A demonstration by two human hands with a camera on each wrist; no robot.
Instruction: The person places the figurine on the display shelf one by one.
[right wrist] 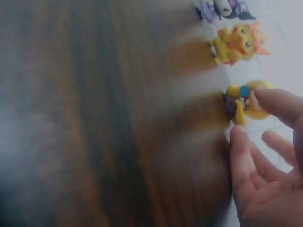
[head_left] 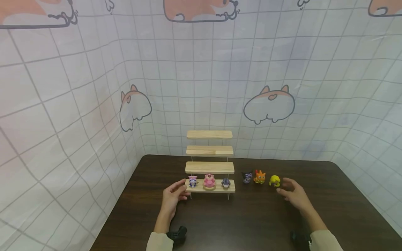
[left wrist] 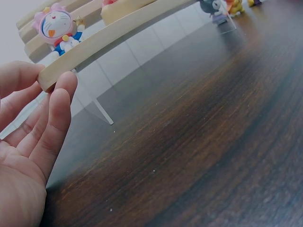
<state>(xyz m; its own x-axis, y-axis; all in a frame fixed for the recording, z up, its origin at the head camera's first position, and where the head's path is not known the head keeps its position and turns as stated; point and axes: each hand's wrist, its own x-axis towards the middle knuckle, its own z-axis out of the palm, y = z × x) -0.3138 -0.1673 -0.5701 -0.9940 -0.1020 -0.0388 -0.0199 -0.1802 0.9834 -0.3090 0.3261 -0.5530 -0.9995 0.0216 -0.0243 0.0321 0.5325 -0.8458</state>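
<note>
A tiered wooden display stand [head_left: 209, 168] with clear supports stands on the dark table. My left hand [head_left: 170, 199] holds the left end of its lowest shelf [left wrist: 118, 38] between thumb and fingers. On that shelf sit a pink-hooded cat figurine [head_left: 193, 181], a pink bear figurine [head_left: 209, 181] and a grey figurine [head_left: 225, 183]. Right of the stand, my right hand [head_left: 296, 196] is spread beside a yellow figurine [head_left: 274, 180]. Its thumb overlaps that figurine [right wrist: 235, 106] in the right wrist view; contact is unclear.
Between the stand and the yellow figurine are an orange-and-yellow figurine [head_left: 259, 177] and a dark purple figurine [head_left: 247, 177]. A grid-patterned curtain [head_left: 194, 87] hangs behind and beside the table [head_left: 238, 223]. The upper shelves [head_left: 209, 150] rise toward the back.
</note>
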